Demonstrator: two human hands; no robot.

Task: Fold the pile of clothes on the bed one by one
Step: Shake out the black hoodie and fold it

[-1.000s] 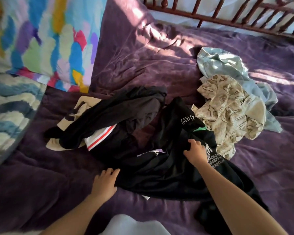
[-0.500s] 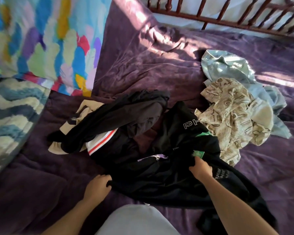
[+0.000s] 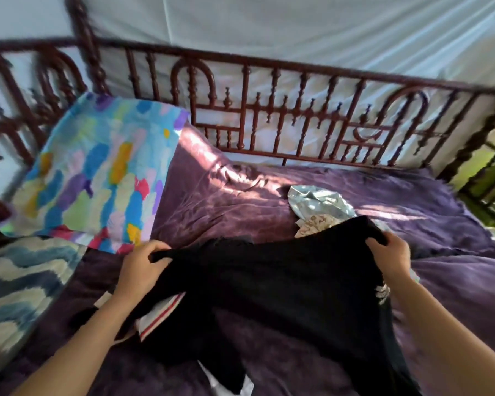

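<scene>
Head view, edges smeared by blur, centre sharp enough.

Grip, left hand (image 3: 139, 268): fingers curled round a bunched edge of black garment (image 3: 283, 281), thumb over the top, cloth pinched tight.

Grip, right hand (image 3: 390, 254): same on the opposite edge, fingers folded over the cloth, knuckles up.

Position of black garment: lifted off the bed between both hands, top edge stretched roughly level from one hand to the other. Lower part hanging toward the camera and draping onto cover (image 3: 226, 201). White print (image 3: 382, 292) on the cloth just below the right wrist, not legible.

Cover: purple, wrinkled, sunlit patches on the far half.

Other clothes:
- blue garment (image 3: 317, 202), pale, crumpled, beyond the black one on the rail side.
- beige garment (image 3: 312, 228), printed, touching the blue one on its near side, mostly hidden behind the raised black edge.
- striped piece (image 3: 160, 318), white with a red band, lying below the left forearm, partly under the hanging black cloth.
- white scrap (image 3: 220, 384) at the bottom edge under the black cloth; cannot tell what.

Surroundings:
- pillow (image 3: 97, 172), multicolour blotches, propped at the left end against rail (image 3: 269, 110).
- wavy pillow (image 3: 17, 287), blue and cream, far left, nearer the camera, just beside the first.
- rail: dark red, turned spindles and arches, along the far side and round the left corner.
- sheet (image 3: 269, 24), white, stretched behind the rail.
</scene>
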